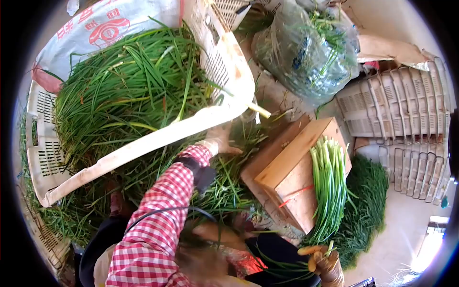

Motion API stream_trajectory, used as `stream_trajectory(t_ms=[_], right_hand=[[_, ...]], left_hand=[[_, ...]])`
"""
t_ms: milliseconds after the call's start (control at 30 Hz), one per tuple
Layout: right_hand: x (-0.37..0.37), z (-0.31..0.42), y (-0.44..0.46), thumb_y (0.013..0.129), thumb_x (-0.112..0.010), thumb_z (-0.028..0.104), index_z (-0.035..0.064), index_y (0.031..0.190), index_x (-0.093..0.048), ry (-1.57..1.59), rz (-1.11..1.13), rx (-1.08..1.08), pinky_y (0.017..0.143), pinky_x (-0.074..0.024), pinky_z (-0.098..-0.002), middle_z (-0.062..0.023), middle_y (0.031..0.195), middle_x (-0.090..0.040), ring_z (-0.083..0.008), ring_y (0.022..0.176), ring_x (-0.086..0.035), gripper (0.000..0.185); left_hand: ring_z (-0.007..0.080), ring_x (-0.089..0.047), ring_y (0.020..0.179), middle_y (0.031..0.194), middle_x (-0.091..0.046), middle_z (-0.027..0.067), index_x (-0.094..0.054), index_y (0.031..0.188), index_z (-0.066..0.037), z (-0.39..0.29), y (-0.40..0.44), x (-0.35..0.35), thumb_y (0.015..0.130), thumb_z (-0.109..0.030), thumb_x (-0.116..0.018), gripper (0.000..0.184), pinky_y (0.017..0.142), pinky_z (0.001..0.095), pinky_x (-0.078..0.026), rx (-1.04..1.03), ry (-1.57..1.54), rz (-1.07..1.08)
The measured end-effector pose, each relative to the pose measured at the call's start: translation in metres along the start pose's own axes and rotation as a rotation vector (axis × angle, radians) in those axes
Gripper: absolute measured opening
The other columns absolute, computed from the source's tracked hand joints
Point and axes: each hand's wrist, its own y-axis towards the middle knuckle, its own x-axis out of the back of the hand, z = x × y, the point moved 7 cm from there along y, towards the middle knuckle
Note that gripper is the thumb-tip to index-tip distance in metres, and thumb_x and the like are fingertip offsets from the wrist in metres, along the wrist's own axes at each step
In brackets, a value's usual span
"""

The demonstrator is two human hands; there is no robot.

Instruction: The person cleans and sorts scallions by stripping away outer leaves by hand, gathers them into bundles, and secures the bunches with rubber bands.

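L hand [220,139] by white crate [143,142] rim, above loose greens [227,186]; fingers partly hidden, can't tell if wide or gripping. R hand [327,266] pinches a few thin green stalks [287,270], btm R. Neat green bunch [329,186] lies on wooden box [291,186], w/ dark green pile [366,205] beside box. Crate holds big heap of greens [129,91].

A clear bag [311,67] slumped near the top, green scraps [330,33] caught in it. To its right stood stacked crates [397,103], with cardboard [389,50] at their upper edge. Glare [430,246] lit the floor [394,229] at lower right.
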Motion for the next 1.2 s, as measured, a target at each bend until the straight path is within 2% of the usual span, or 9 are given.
stream_trajectory(t_ms=[100, 267, 333, 433, 567, 967, 1100, 1133, 1200], right_hand=[[0.009, -0.002, 0.01, 0.08, -0.065, 0.045, -0.0064, 0.092, -0.064, -0.039, -0.064, 0.037, 0.039, -0.0246, -0.0164, 0.0008, 0.052, -0.052, -0.0028, 0.041, -0.037, 0.052], [0.009, -0.003, 0.0, 0.084, -0.063, 0.038, -0.0066, 0.091, -0.063, -0.012, -0.039, 0.137, 0.037, -0.0255, -0.016, 0.0011, 0.052, -0.052, -0.0028, 0.04, -0.037, 0.045], [0.008, -0.004, -0.007, 0.084, -0.063, 0.038, -0.0061, 0.093, -0.063, -0.051, -0.026, 0.187, 0.036, -0.0246, -0.017, 0.0012, 0.052, -0.051, -0.003, 0.039, -0.036, 0.045], [0.002, -0.011, -0.02, 0.088, -0.058, 0.04, -0.0002, 0.1, -0.062, -0.187, 0.078, 0.226, 0.039, -0.0265, -0.0178, 0.0016, 0.056, -0.052, -0.0039, 0.042, -0.038, 0.043], [-0.005, -0.007, -0.055, 0.092, -0.051, 0.042, 0.0039, 0.108, -0.062, -0.228, 0.229, 0.31, 0.043, -0.0308, -0.0189, 0.0034, 0.063, -0.055, -0.005, 0.048, -0.042, 0.043], [-0.064, 0.018, -0.082, 0.087, -0.058, 0.041, -0.001, 0.094, -0.063, -0.22, 0.254, 0.573, 0.037, -0.0223, -0.0177, 0.003, 0.051, -0.047, -0.003, 0.039, -0.035, 0.043], [-0.075, 0.044, -0.104, 0.091, -0.054, 0.037, 0.0026, 0.095, -0.063, -0.319, 0.22, 0.635, 0.039, -0.0233, -0.017, 0.0043, 0.053, -0.045, -0.0025, 0.041, -0.034, 0.036], [-0.07, 0.047, -0.107, 0.091, -0.054, 0.037, 0.0027, 0.095, -0.063, -0.351, 0.21, 0.637, 0.039, -0.0233, -0.0174, 0.0043, 0.053, -0.045, -0.0026, 0.041, -0.034, 0.036], [-0.062, 0.053, -0.122, 0.091, -0.054, 0.037, 0.0027, 0.095, -0.063, -0.382, 0.172, 0.66, 0.039, -0.0232, -0.0182, 0.0036, 0.053, -0.045, -0.0031, 0.041, -0.034, 0.036]], left_hand=[[0.0377, -0.053, 0.103, 0.11, -0.055, 0.0274, -0.008, 0.143, 0.004, -0.025, -0.052, -0.053, 0.05, -0.093, -0.043, 0.138, 0.091, 0.0435, -0.04, -0.234, 0.13, 0.236], [0.0466, -0.046, 0.109, 0.12, -0.046, 0.036, 0.002, 0.143, 0.002, -0.059, -0.181, -0.175, 0.045, -0.08, -0.067, 0.145, 0.102, 0.0528, -0.024, -0.317, 0.33, 0.383], [0.0429, -0.051, 0.101, 0.12, -0.044, 0.0368, 0.006, 0.145, -0.004, -0.05, -0.181, -0.267, 0.08, -0.039, -0.062, 0.1, 0.091, 0.0508, -0.037, -0.232, 0.392, 0.213], [0.0376, -0.057, 0.083, 0.101, -0.056, 0.0297, -0.001, 0.146, -0.008, -0.035, -0.179, -0.287, 0.089, 0.002, -0.04, 0.071, 0.075, 0.0444, -0.047, -0.149, 0.16, 0.22], [0.0312, -0.059, 0.067, 0.079, -0.062, 0.0177, -0.019, 0.142, -0.001, 0.022, -0.213, -0.242, 0.089, -0.007, -0.04, 0.057, 0.081, 0.0454, -0.043, -0.157, 0.436, 0.304], [0.0322, -0.061, 0.089, 0.097, -0.063, 0.0214, -0.056, 0.11, 0.0, 0.296, -0.551, 0.028, 0.083, -0.047, -0.051, 0.055, 0.082, 0.0428, -0.047, 1.052, -0.046, -0.17], [0.0293, -0.06, 0.088, 0.086, -0.061, 0.0135, -0.056, 0.117, -0.029, 0.336, -0.596, 0.009, 0.089, -0.029, -0.047, 0.03, 0.077, 0.041, -0.048, 0.323, 0.695, -0.043], [0.028, -0.058, 0.097, 0.103, -0.061, 0.0132, -0.052, 0.122, -0.023, 0.374, -0.623, -0.013, 0.09, -0.031, -0.048, 0.034, 0.085, 0.0386, -0.046, 0.456, 0.707, -0.016], [0.0278, -0.05, 0.112, 0.123, -0.052, 0.0141, -0.047, 0.128, -0.014, 0.437, -0.656, -0.028, 0.087, -0.033, -0.053, 0.045, 0.096, 0.0379, -0.04, 0.765, 0.106, -0.605]])
